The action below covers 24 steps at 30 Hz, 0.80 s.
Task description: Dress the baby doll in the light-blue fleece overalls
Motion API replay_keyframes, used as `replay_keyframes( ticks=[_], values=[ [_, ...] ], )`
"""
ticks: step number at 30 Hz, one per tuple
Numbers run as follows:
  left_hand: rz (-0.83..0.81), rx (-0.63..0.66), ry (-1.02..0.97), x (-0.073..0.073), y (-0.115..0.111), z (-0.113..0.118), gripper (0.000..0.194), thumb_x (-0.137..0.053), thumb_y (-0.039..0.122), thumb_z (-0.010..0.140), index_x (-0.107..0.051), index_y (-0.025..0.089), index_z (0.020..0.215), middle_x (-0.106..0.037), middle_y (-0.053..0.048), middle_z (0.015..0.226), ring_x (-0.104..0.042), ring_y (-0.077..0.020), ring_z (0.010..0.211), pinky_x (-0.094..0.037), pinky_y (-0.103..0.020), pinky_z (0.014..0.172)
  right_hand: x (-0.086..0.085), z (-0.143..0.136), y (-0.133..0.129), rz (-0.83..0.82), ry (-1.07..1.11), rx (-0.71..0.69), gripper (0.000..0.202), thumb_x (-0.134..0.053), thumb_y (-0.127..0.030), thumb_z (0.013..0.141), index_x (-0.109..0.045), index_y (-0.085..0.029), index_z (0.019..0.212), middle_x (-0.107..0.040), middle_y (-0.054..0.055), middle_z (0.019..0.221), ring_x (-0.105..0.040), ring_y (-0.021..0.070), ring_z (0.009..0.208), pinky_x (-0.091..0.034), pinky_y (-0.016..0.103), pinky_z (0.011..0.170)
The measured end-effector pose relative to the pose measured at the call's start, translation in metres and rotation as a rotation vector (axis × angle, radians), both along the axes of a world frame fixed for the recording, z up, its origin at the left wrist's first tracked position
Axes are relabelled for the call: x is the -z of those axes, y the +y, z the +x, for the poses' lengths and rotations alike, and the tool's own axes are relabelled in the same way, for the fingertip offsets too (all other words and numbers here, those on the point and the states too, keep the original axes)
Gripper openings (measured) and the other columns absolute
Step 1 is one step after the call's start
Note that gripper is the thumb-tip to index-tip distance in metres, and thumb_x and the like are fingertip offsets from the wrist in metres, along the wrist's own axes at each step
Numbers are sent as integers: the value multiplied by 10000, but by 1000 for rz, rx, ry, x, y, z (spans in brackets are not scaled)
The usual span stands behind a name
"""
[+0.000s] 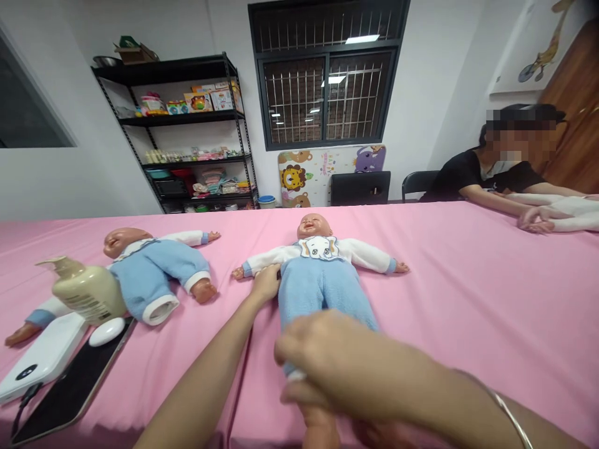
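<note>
A baby doll (322, 284) in a white top with an elephant bib and light blue trousers lies on its back before me, head away from me. My left hand (267, 282) is closed against the doll's side at the waist, its fingertips partly hidden; a small dark spot shows there. Over the doll's lower leg is my right hand (322, 355), blurred, fingers curled around the trouser leg near its white cuff (296, 376). Below that hand a bare doll foot (321, 430) shows. A silver bangle (510, 415) circles my right wrist.
On the pink-covered table (468, 312), a second doll (154, 268) lies left beside a pump bottle (88, 290), white power bank (42, 355), black phone (75, 380) and white oval case (107, 332). At the far right, a person (472, 171) handles another doll (571, 209). Shelves (173, 68) stand behind.
</note>
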<state>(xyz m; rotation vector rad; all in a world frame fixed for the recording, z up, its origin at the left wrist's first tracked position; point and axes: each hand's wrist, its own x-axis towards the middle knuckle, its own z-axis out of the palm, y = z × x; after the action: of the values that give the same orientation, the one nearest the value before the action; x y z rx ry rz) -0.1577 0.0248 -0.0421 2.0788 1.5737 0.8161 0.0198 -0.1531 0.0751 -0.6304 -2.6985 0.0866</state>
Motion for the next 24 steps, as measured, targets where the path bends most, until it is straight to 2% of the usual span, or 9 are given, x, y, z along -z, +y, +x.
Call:
replay_keyframes(
  ticks=[3, 6, 8, 13, 16, 18, 20, 22, 24],
  values=[
    [27, 18, 78, 0, 1, 0, 256, -524, 188, 707, -664, 193, 921, -672, -83, 1049, -565, -272, 988, -406, -379, 891, 37, -12, -16, 207, -145, 72, 113, -630, -231, 780, -544, -161, 764, -557, 42, 691, -505, 174, 593, -329, 300, 486],
    [31, 26, 94, 0, 1, 1, 260, -524, 198, 720, -661, 194, 941, -672, -84, 1055, -569, -270, 989, -413, -369, 881, 63, -13, -12, 236, -195, 182, 77, -609, -135, 764, -543, -163, 736, -544, 52, 687, -506, 185, 611, -327, 311, 492],
    [30, 31, 95, 0, 0, 1, 264, -519, 199, 728, -660, 197, 951, -669, -85, 1068, -569, -268, 1002, -410, -362, 885, 68, -13, -10, 225, -230, 193, 96, -610, -103, 751, -540, -158, 714, -546, 51, 692, -501, 178, 604, -316, 308, 484],
    [57, 33, 108, -1, 1, 1, 280, -505, 184, 735, -659, 191, 969, -655, -93, 1110, -561, -269, 1039, -382, -377, 926, 64, -28, -19, 187, -128, 58, 84, -586, -170, 798, -508, -160, 770, -551, 30, 722, -497, 162, 592, -299, 298, 472],
    [50, 28, 60, -2, 0, 1, 270, -501, 191, 743, -662, 193, 960, -659, -89, 1108, -555, -267, 1046, -381, -375, 926, 63, -30, -11, 99, 0, 107, 128, -558, -249, 844, -506, -172, 756, -577, 15, 713, -521, 152, 608, -332, 283, 515],
    [29, 30, 12, -2, -2, 1, 255, -507, 203, 745, -663, 197, 946, -667, -81, 1092, -559, -263, 1033, -392, -365, 910, 62, -20, 10, -11, 141, 278, 142, -529, -294, 865, -530, -176, 787, -604, 18, 745, -547, 155, 658, -375, 274, 582],
    [24, 21, -32, -2, -3, 1, 243, -507, 223, 755, -659, 198, 943, -673, -78, 1071, -566, -261, 1012, -398, -361, 899, 61, 1, 39, -98, 350, 560, 147, -503, -307, 868, -549, -171, 896, -624, 47, 836, -567, 181, 763, -408, 289, 669],
    [38, 2, -68, -1, -4, 1, 234, -487, 258, 787, -651, 197, 941, -678, -82, 1049, -575, -258, 984, -402, -362, 890, 62, 28, 71, -110, 497, 844, 282, -549, -342, 821, -548, -134, 1011, -612, 121, 988, -549, 247, 933, -410, 340, 779],
    [70, -22, -106, -1, -4, 2, 255, -432, 313, 836, -642, 189, 910, -683, -91, 1009, -585, -251, 944, -407, -360, 878, 68, 54, 101, -285, 549, 1025, 339, -589, -389, 773, -580, -110, 966, -617, 143, 976, -552, 283, 941, -415, 344, 756]
  ],
)
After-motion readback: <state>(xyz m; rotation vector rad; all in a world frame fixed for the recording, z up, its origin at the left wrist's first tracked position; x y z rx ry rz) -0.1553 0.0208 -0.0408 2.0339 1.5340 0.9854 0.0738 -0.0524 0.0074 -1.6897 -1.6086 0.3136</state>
